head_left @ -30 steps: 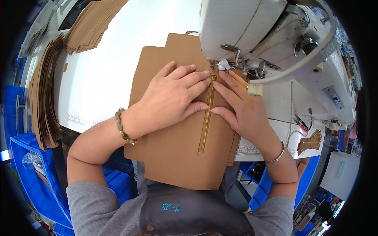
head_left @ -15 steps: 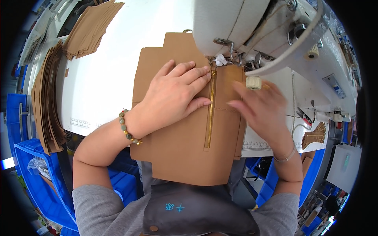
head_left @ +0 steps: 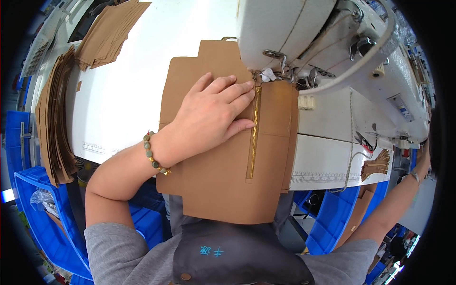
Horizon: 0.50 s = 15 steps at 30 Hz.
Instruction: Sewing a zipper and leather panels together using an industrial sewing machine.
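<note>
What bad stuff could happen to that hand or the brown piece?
The left hand lies close to the sewing machine, so it might get hurt if the machine ran. Only that hand lies on the brown piece, so it could twist. Its near end overhangs the table, so it might sag.

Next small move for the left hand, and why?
I'd probably press the left hand down lightly to hold the brown panel steady: it lies flat on it just left of the zipper, whose upper end sits close to the sewing machine. The right forearm stretches far off to the side, so no hand steadies the panel's right half.
</note>
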Tool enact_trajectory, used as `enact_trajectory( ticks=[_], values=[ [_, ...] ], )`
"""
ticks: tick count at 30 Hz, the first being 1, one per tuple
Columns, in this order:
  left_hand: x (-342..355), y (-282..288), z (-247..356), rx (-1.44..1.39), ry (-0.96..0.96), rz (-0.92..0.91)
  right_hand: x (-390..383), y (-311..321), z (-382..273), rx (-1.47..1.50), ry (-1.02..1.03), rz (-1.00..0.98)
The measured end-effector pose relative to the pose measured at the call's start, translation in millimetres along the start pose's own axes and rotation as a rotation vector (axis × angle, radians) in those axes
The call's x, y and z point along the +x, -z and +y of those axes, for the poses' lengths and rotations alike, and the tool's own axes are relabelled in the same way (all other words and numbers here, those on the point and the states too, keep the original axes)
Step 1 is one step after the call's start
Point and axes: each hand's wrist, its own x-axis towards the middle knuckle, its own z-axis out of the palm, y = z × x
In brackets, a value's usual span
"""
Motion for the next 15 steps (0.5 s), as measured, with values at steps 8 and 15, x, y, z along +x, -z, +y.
enact_trajectory(
  ticks=[8, 15],
  values=[
    [-1.6, -2.5, -1.2, 0.011, 0.004, -0.022, -20.5, -19.1, 37.1, 0.087, -0.012, -0.004],
    [-2.1, -0.8, 0.4, 0.006, 0.004, -0.029, -40.0, -23.7, 35.7, 0.152, -0.037, 0.021]
  ],
)
